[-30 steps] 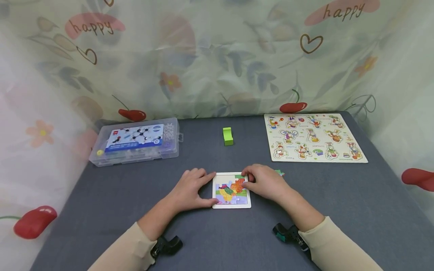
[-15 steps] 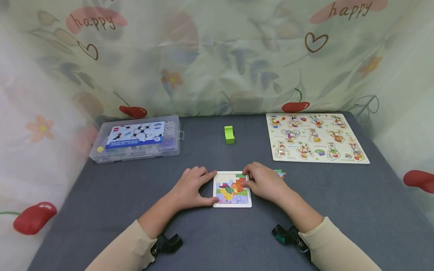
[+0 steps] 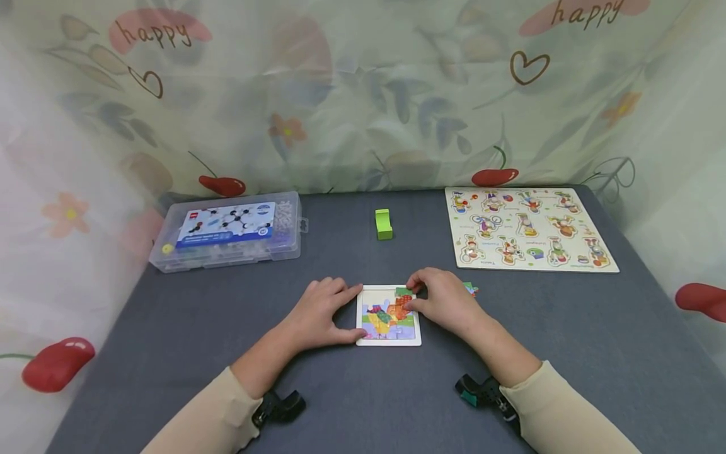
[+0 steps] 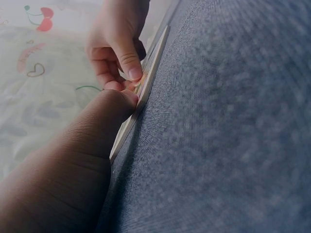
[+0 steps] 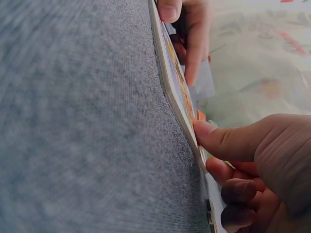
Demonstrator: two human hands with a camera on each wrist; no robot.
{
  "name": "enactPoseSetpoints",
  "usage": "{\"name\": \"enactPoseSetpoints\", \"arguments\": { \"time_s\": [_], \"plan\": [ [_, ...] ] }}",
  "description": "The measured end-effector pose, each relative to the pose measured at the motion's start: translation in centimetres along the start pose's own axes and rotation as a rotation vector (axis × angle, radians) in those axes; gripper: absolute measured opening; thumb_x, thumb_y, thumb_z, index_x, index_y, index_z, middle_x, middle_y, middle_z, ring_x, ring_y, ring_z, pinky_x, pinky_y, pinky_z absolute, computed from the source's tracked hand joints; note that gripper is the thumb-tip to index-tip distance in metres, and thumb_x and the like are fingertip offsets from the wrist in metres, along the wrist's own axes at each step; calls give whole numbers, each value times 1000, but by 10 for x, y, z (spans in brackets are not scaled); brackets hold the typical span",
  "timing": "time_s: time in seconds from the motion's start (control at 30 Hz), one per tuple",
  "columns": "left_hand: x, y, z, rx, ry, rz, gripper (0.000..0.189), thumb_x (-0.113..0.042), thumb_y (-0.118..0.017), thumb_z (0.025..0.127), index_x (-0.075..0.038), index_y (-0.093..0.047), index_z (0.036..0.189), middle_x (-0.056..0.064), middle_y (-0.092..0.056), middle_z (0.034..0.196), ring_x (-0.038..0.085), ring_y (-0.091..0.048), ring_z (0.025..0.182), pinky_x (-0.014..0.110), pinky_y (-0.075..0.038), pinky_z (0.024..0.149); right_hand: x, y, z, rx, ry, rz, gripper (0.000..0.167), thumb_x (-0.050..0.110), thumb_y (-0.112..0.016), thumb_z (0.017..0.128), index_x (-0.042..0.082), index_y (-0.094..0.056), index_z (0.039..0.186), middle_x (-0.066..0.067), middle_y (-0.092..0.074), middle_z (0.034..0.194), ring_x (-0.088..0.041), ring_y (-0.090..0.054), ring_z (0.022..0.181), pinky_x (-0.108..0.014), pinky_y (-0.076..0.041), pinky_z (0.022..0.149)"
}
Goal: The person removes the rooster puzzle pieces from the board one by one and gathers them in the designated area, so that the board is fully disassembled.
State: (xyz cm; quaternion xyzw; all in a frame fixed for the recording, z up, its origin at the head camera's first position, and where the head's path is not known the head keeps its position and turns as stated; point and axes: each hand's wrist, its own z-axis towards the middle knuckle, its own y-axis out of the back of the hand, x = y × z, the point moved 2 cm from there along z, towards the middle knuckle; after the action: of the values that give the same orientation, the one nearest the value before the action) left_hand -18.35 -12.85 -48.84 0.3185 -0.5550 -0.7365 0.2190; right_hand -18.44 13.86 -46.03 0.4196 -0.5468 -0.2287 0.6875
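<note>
A small white-framed jigsaw puzzle (image 3: 391,343), with a colourful bird picture, lies on the grey table. My left hand (image 3: 319,317) steadies its left side, thumb at the near corner and index finger stretched to the far one. With thumb and fingertips my right hand (image 3: 447,304) pinches an orange and green puzzle piece (image 3: 402,299) at the far right corner of the frame. In the right wrist view, the piece's orange edge (image 5: 200,115) rises above the puzzle beside the thumb. A pale strip of bare backing shows along the puzzle's far left part.
Partly hidden behind the right hand lies another green puzzle piece (image 3: 470,288). Toward the back stand a clear plastic case (image 3: 227,252) at left, a green block (image 3: 384,225) in the middle and a picture board (image 3: 533,252) at right. A printed curtain (image 3: 351,94) borders the table.
The right hand has shifted slightly at the frame's far right corner, and the piece it pinches now stands out more from the picture. The left hand stays on the frame. The head view has tilted slightly.
</note>
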Motion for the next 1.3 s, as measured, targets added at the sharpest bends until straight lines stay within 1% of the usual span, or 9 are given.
{"name": "enactPoseSetpoints", "arguments": {
  "time_s": [0.1, 0.27, 0.37, 0.5, 0.6, 0.77, 0.87, 1.1, 1.3],
  "plan": [
    [0, 0, 0, 2, 2, -3, 85, -70, -68, 83, -14, -60, 146, -3, -52, 101, 14, -41, 83, 33, -31, 73, 0, 0, 1, 1, 1, 28, 28, 18, -90, 80, 9, -73, 100, 2, -64, 89, -12, -57, 73, -36, -47, 73],
    [0, 0, 0, -4, -3, 2, 85, -70, -68, 83, -14, -60, 146, -3, -53, 101, 13, -42, 83, 33, -32, 73, -1, -2, 3, 29, 18, 88, 32, 12, -85, 83, 6, -74, 111, 4, -63, 88, -11, -49, 62, -32, -43, 63],
    [0, 0, 0, -12, -9, 3, 84, -70, -68, 83, -14, -61, 146, -3, -53, 102, 13, -42, 83, 33, -32, 73, -1, -3, 3, 40, 53, 80, 29, 10, -83, 85, 6, -76, 113, 4, -63, 88, -10, -49, 65, -30, -43, 64],
    [1, 0, 0, -17, -14, 1, 84, -70, -68, 83, -14, -61, 145, -3, -53, 102, 13, -42, 83, 33, -32, 73, -2, -3, 2, 68, 108, 44, 29, 10, -80, 88, 6, -77, 117, 4, -60, 89, -13, -52, 76, -33, -44, 71],
    [0, 1, 0, -15, -14, 0, 84, -70, -68, 83, -14, -60, 145, -3, -53, 102, 13, -42, 83, 33, -32, 73, -1, -2, 2, 81, 133, 16, 30, 9, -78, 89, 5, -75, 119, 2, -58, 90, -15, -53, 81, -35, -44, 75],
    [-1, 2, 0, -10, -9, 0, 84, -70, -69, 83, -14, -60, 145, -2, -54, 103, 14, -43, 84, 34, -33, 74, 0, -2, 2, 72, 79, 24, 28, 11, -81, 87, 7, -72, 113, 0, -56, 92, -16, -52, 81, -36, -44, 75],
    [-1, 2, 0, -4, -6, 0, 85, -70, -69, 83, -14, -60, 146, -2, -54, 103, 14, -43, 85, 34, -33, 74, 1, -2, 1, 69, 55, 31, 29, 13, -83, 87, 9, -69, 112, 0, -59, 95, -16, -53, 81, -36, -45, 76],
    [-1, 2, 0, 3, 3, 4, 86, -73, -66, 83, -15, -60, 146, -3, -53, 102, 13, -42, 84, 33, -32, 74, 3, 0, 0, 60, 84, 47, 26, 9, -80, 88, 12, -70, 112, 7, -63, 87, -10, -48, 62, -31, -43, 62],
    [-1, 3, 0, 7, -1, -9, 85, -72, -67, 84, -14, -60, 146, -3, -53, 102, 13, -42, 84, 33, -32, 74, 2, 8, 1, 42, 76, 134, 23, 11, -81, 88, 12, -75, 111, 9, -65, 85, -9, -50, 58, -28, -42, 56]
  ]
}}
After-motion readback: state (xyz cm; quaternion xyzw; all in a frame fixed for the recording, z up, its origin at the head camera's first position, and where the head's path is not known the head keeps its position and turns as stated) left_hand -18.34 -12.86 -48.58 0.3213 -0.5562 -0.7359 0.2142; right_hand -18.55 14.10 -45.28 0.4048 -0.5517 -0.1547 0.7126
